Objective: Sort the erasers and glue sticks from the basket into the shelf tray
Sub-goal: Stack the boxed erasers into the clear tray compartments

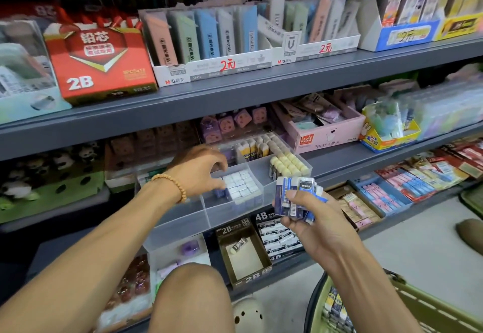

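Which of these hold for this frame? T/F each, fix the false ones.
1. The right hand holds a bunch of blue-and-white erasers. True.
2. The left hand rests on the green basket. False: it reaches into the clear shelf tray.
3. The tray compartment by the left fingers is empty. False: rows of white erasers stand there.
4. A beaded bracelet is on the left wrist. True.

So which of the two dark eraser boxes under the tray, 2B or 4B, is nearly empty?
The 2B box, left of the full 4B box: it holds one eraser on a bare bottom.
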Demonstrator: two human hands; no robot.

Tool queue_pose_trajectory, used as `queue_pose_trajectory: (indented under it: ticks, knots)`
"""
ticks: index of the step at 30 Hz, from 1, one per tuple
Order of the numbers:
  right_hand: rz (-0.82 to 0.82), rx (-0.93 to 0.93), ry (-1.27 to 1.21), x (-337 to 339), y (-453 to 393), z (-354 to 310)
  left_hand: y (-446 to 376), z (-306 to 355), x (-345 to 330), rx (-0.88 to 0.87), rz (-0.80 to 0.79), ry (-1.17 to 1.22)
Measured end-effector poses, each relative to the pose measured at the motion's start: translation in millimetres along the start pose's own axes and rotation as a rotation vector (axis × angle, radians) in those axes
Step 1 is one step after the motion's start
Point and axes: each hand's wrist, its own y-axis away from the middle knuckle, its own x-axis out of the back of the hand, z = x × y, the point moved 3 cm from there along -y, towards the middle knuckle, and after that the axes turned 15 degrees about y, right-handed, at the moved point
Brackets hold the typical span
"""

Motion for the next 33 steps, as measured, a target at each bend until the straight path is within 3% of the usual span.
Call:
queue_pose_trajectory:
  ticks: [2,4,9,17,24,28,33]
  knots:
    - [-0.024,0.007,-0.001,-2.3,-0.4,-1.2,8.3,19.1,9.3,0.004,0.181,0.247]
    - [-0.045,0.014,0.008,-5.9,-1.9,-1.7,16.4,46.6,10.6,-0.022,0.245,0.500]
    - [-0.101,0.068,0.028,-8.8,-5.0,-6.0,12.7,85.2,-12.7,-0.025,-0.083,0.712]
    - [0.042,0.075,-0.064,3.5,-17.8,-12.9,-3.0,89.1,-11.1,0.095,-0.064,0.967]
    - [0.122,0.081,-0.077,21.1,-27.5,-24.0,-25.1,75.1,3.5,0.182,0.064,0.988]
    - [0.173,0.100,-0.068,38.4,-32.1,-29.2,-50.3,50.1,11.2,0.240,0.227,0.699]
    - [0.181,0.115,-0.041,52.3,-36.2,-31.3,-82.6,34.8,4.0,0.195,0.226,0.504]
